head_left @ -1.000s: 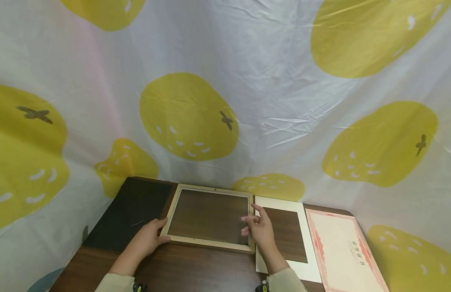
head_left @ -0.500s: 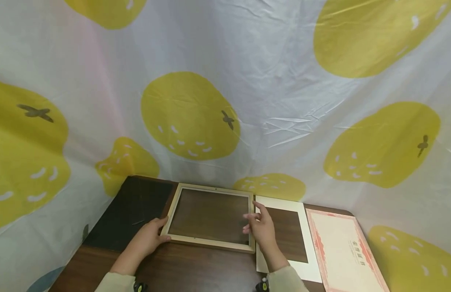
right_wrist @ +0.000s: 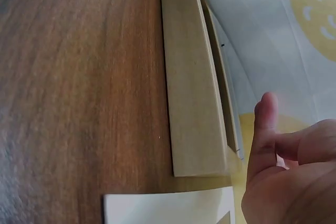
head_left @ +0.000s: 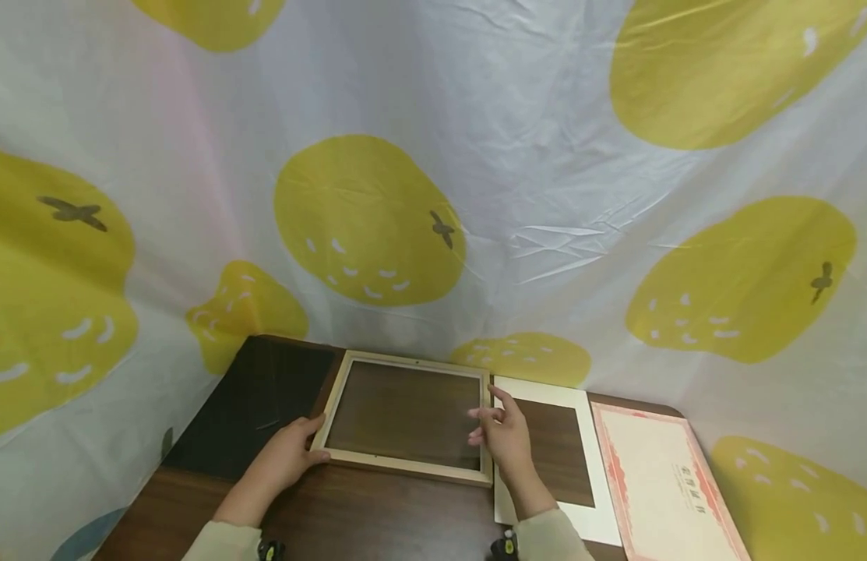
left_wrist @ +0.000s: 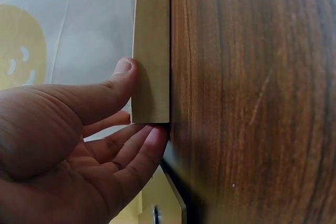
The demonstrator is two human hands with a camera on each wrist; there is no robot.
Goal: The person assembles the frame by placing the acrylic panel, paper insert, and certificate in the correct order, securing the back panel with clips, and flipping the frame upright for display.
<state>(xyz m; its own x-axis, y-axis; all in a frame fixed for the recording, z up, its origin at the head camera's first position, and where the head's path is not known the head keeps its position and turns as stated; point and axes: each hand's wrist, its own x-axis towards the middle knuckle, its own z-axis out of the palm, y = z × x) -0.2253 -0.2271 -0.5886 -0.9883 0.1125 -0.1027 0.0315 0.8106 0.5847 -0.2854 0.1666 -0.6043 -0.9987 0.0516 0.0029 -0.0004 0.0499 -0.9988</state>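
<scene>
A light wooden picture frame (head_left: 405, 465) lies flat on the table, and the dark wood shows through its middle. My left hand (head_left: 287, 456) holds its near left corner. In the left wrist view, the thumb (left_wrist: 125, 67) presses on the frame's edge (left_wrist: 151, 51) while the fingers bend around the corner's side. My right hand (head_left: 506, 440) hovers over the frame's right side, its index finger extended and the others loosely bent. The right wrist view shows this hand (right_wrist: 294, 166) apart from the frame (right_wrist: 194, 87), holding nothing.
A black backing board (head_left: 247, 405) lies left of the frame. To the right are a white mat (head_left: 601, 499) with a cut-out window and a cream certificate (head_left: 657, 467) with a red border. A fruit-patterned curtain (head_left: 517, 179) hangs behind the table (head_left: 384, 514).
My right hand has shifted very slightly toward the far side of the frame. The left hand keeps its place at the corner, and the frame stays put.
</scene>
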